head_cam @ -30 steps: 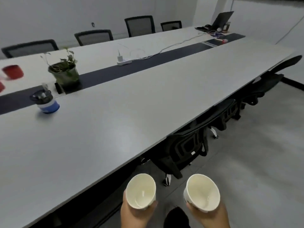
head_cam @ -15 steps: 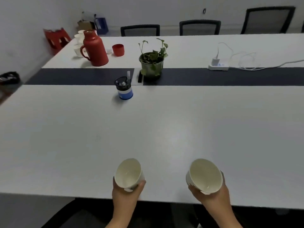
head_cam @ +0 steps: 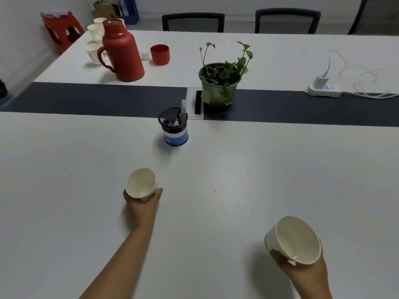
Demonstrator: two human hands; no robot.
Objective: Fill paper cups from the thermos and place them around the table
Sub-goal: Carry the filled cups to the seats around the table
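White desk [head_cam: 64, 190], near edge: left hand [head_cam: 141, 203] and right hand [head_cam: 302, 270], fingers curled around paper cups [head_cam: 141, 183] [head_cam: 294, 239], both tilted; any liquid inside could spill.

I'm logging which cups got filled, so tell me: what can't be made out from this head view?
- Left hand paper cup: a glint at the bottom, but the water level is unreadable.
- Right hand paper cup: tilted toward the camera, contents unclear.
- Spare paper cups: partly hidden behind the red thermos, count uncertain.
- Thermos contents: opaque body.
- Printed marks on both held cups: too small.
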